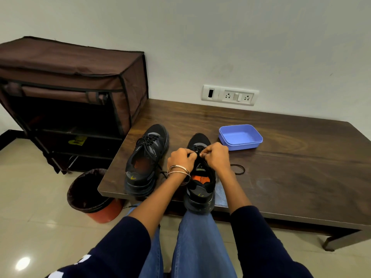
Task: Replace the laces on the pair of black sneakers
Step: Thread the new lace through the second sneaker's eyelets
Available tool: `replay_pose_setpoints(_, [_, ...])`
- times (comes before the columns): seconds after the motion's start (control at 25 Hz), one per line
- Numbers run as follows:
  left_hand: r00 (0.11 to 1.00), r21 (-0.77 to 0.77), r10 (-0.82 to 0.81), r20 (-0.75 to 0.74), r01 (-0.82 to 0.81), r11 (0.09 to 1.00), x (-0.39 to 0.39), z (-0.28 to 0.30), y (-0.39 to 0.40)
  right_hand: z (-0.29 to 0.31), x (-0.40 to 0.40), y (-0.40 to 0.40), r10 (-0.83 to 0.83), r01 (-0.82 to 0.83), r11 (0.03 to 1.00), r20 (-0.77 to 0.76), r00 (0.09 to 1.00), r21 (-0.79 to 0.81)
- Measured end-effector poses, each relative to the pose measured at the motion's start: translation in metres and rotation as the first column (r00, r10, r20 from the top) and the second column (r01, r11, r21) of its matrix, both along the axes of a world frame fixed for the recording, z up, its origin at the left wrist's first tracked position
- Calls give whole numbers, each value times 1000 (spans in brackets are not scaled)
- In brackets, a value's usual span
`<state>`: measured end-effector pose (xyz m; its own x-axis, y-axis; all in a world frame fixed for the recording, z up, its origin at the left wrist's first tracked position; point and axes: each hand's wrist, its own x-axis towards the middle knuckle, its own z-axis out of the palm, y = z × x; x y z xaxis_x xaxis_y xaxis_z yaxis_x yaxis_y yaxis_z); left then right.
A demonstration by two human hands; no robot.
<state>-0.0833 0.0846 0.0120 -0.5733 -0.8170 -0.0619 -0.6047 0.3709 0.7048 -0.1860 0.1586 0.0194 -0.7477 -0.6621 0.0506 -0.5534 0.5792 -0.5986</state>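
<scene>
Right sneaker (pixel 200 177) at table (pixel 291 167) near edge, heel toward person, long axis 6-to-12 o'clock. Both hands meet over its eyelet rows: left hand (pixel 181 158) from 9 o'clock, right hand (pixel 215 155) from 3 o'clock, fingers curled, each pinching black lace (pixel 237 169). Both equally near. Lace loop trails on table at 3 o'clock. Left sneaker (pixel 146 159) at 9 o'clock, looks laced. Blue tray (pixel 241 137) at 1 o'clock. Hidden: lace tips, eyelets being worked, beneath fingers.

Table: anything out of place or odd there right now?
The right sneaker has its heel hanging over the table front edge, and a loose black lace loops beside it. Nothing looks spilled or damaged.
</scene>
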Motion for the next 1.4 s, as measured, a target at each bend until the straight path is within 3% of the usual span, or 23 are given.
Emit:
replay_pose_setpoints(0.12, [1000,39,-28,-13,28,999,2,-2,-4,-1,4,-9,9,-4,995,-47,999,104])
replay_pose_setpoints(0.24, [999,56,-44,-29,46,997,3,-5,-6,-6,7,-11,-28,33,995,-52,998,96])
replay_pose_setpoints(0.48, [993,31,-114,-33,116,993,6,-4,-12,-17,19,-8,-159,157,986,-19,987,-61])
replay_pose_setpoints(0.64, [980,35,-196,-24,197,980,8,-5,-18,-23,13,-5,-95,101,981,48,994,-163])
replay_pose_setpoints(0.88, [994,-27,-95,59,97,995,-4,-5,-22,-25,17,1,-79,153,923,216,973,-352])
replay_pose_setpoints(1.0, [992,-27,-90,92,93,995,-15,-4,-25,-24,17,0,-18,76,957,203,979,-282])
replay_pose_setpoints(1.16, [981,-96,-80,179,98,991,-19,-2,-21,-18,19,6,-44,48,998,120,992,-28])
replay_pose_setpoints(1.28, [999,-24,-32,4,32,999,-17,-4,-21,-22,24,14,-197,169,963,121,973,211])
replay_pose_setpoints(1.36, [930,311,144,-339,-33,950,-16,14,-22,-24,26,15,-284,244,938,143,948,245])
replay_pose_setpoints(1.4, [800,554,336,-497,-5,832,-18,28,-24,-25,27,13,-293,256,933,121,948,254])
